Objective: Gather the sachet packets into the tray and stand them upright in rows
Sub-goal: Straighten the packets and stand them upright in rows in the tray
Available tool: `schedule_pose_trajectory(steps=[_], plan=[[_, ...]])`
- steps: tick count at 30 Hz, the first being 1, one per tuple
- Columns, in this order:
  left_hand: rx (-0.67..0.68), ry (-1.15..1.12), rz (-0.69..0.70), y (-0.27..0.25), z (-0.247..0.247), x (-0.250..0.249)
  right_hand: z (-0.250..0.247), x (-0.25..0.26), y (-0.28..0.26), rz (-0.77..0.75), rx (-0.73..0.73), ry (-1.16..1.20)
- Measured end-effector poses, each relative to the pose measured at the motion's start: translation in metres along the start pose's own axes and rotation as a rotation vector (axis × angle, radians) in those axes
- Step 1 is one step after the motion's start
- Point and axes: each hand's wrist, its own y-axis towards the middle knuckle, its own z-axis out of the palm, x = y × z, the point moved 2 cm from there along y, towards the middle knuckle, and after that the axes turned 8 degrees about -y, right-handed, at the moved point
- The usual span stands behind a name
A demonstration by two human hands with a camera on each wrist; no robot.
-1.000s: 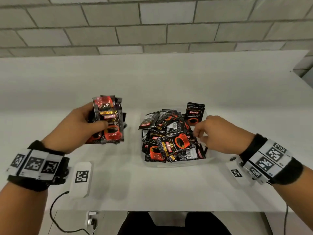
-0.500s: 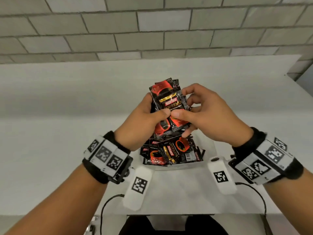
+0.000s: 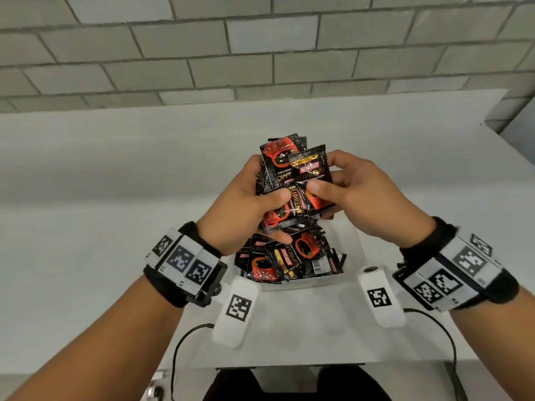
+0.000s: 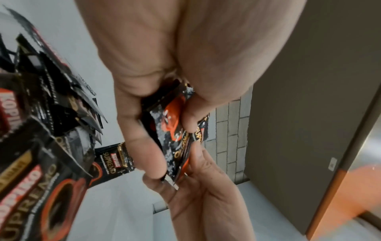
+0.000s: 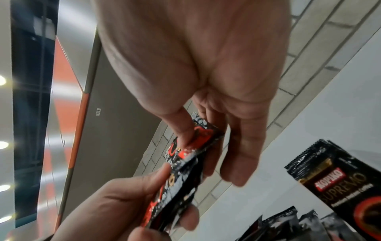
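My left hand [image 3: 260, 204] grips a bundle of black-and-red sachets [image 3: 278, 172] upright above the clear tray [image 3: 292, 286]. At the bundle's front sits one sachet [image 3: 311, 175], which my right hand [image 3: 344, 189] pinches between thumb and fingers. A loose pile of sachets [image 3: 289, 259] fills the tray below. In the left wrist view my left hand [image 4: 163, 130] clamps the bundle [image 4: 175, 135], and one sachet [image 4: 112, 163] stands upright behind the pile. In the right wrist view my right hand [image 5: 206, 138] holds the front sachet [image 5: 203, 134] against the bundle [image 5: 177, 187].
The tray sits on a white table [image 3: 115, 227] against a grey brick wall [image 3: 260, 53]. Two white tagged blocks [image 3: 236, 311] [image 3: 380, 296] with black cables lie near the table's front edge, on either side of the tray.
My left hand carried the bundle from left of the tray to above it. My right hand left the pile, joined it, and now pinches the front sachet, shifted slightly right.
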Motion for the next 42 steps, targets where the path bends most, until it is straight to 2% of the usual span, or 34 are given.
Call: schedule_pose_trajectory(steps=[5,12,15,19,22,25,30,38,42], plan=[[-0.039,0.146,-0.009,0.007,-0.008,0.008,-0.013,-0.011,0.003,-0.017,-0.098,-0.313],[-0.14,0.114,0.063,0.009,-0.031,0.003,-0.036,-0.025,0.014,-0.071,-0.097,-0.212],[-0.158,0.113,0.071,0.006,-0.038,0.003,-0.034,-0.034,0.021,-0.011,-0.142,-0.108],[-0.159,0.131,0.063,0.004,-0.041,0.008,-0.031,-0.038,0.024,-0.029,-0.206,-0.204],[-0.156,0.148,0.062,0.002,-0.041,0.01,-0.031,-0.043,0.03,-0.015,-0.175,-0.306],[-0.163,0.155,0.061,0.0,-0.042,0.011,-0.033,-0.052,0.038,0.014,-0.131,-0.509],[-0.156,0.148,0.058,-0.002,-0.041,0.012,-0.023,-0.062,0.05,-0.056,-0.045,-0.817],[-0.125,0.161,0.048,-0.003,-0.037,0.012,-0.022,-0.059,0.066,-0.16,-0.015,-1.009],[-0.113,0.157,0.04,-0.004,-0.037,0.011,-0.029,-0.063,0.07,-0.167,0.024,-0.991]])
